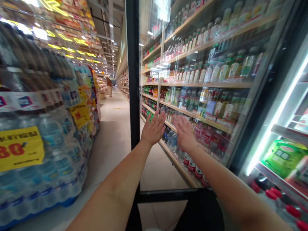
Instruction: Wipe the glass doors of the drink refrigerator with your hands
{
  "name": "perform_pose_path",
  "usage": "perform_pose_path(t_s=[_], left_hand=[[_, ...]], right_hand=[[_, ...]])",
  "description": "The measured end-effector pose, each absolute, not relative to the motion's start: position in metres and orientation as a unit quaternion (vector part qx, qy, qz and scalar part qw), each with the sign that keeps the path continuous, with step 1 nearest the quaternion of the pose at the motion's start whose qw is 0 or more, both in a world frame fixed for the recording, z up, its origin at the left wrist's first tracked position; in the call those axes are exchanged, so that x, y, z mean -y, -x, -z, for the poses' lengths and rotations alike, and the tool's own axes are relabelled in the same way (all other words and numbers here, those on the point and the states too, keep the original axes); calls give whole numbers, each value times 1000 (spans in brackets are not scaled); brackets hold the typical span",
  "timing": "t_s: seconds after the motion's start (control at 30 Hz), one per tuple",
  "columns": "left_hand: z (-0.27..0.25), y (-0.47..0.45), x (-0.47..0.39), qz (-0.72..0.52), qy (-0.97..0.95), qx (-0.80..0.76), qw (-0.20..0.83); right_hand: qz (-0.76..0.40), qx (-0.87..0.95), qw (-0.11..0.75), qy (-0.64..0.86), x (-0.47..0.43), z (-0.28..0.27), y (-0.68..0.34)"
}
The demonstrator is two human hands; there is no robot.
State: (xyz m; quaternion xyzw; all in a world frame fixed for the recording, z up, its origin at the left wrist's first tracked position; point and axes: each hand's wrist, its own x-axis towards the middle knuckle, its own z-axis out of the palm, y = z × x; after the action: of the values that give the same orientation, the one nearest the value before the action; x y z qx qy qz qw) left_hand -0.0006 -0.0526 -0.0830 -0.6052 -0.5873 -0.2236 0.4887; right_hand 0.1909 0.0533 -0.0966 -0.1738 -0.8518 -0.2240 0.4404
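A glass cooler door [134, 76] with a black frame stands swung out in front of me. My left hand [153, 126] is raised flat toward its glass, fingers stretched and nothing in them. Beside it on the right, my right hand [185, 132] is also stretched out toward the glass and holds nothing; its fingers are a little blurred. Both palms look to be on or very near the pane; I cannot tell exact contact. Through and on the glass show shelves with rows of drink bottles [226, 69], several pink-red ones lower down.
To the left, shrink-wrapped water bottles [48, 161] are stacked with a yellow price sign [15, 149]. The lit cooler on the right holds a green packet [281, 155] and red-capped bottles [291, 210]. Far down the aisle [112, 116] stands a person [109, 86].
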Motion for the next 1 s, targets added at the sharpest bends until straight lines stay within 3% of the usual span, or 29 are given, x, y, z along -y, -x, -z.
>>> perform_pose_path(t_s=[0.1,0.23,0.3,0.43,0.5,0.67,0.73,0.87,0.93,1.0], left_hand=[[83,0,53,225,604,589,488],[83,1,52,227,604,587,489],[83,1,52,229,605,584,490],[84,2,51,230,603,576,502],[84,3,51,229,599,571,512],[83,3,49,238,597,561,521],[83,3,49,247,604,563,507],[83,4,49,256,607,562,501],[83,5,48,257,605,556,508],[84,6,46,260,605,551,514]], right_hand=[[253,887,374,93,-55,96,-195],[209,793,528,220,-65,78,-201],[200,768,556,247,-65,80,-202],[262,875,395,95,-64,105,-209],[267,883,377,79,-70,110,-217],[182,728,597,285,-85,114,-224],[197,759,559,268,-81,128,-221],[258,877,387,125,-79,152,-226],[250,858,422,154,-90,148,-236],[222,790,524,227,-103,140,-247]])
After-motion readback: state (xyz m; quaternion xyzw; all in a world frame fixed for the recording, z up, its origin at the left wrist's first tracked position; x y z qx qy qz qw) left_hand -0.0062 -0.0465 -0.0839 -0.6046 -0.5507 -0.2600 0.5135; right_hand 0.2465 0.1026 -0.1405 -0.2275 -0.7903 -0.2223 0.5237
